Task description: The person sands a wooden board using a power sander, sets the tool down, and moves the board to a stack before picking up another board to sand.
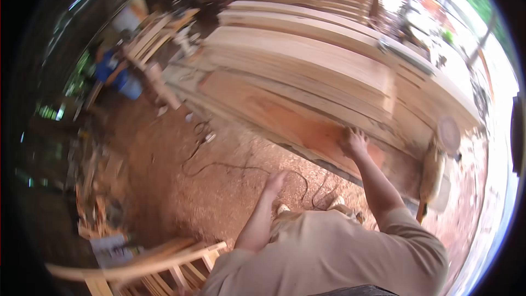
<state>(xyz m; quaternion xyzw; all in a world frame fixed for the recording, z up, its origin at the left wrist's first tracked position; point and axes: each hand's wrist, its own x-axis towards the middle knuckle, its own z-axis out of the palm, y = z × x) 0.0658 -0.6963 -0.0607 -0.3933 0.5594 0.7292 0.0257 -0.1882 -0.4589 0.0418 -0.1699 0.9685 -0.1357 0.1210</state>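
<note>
A long reddish-brown wooden board (285,115) lies flat on the workbench, with a darker patch along its middle. My right hand (356,141) rests on the near end of this board, its fingers apart and nothing held in them. Over the ground beside the bench hangs my left hand (276,182), away from the board. It is smeared by motion, so how its fingers are set cannot be made out. At the right end of the bench stands a power tool (434,170) with a round disc on top.
Stacked pale planks (296,57) lie behind the board. A dark cable (235,165) winds over the sawdust-covered ground. A wooden frame (159,263) is at the lower left, near scrap wood (93,203). Farther off, a person in blue (118,74) is beside some lumber.
</note>
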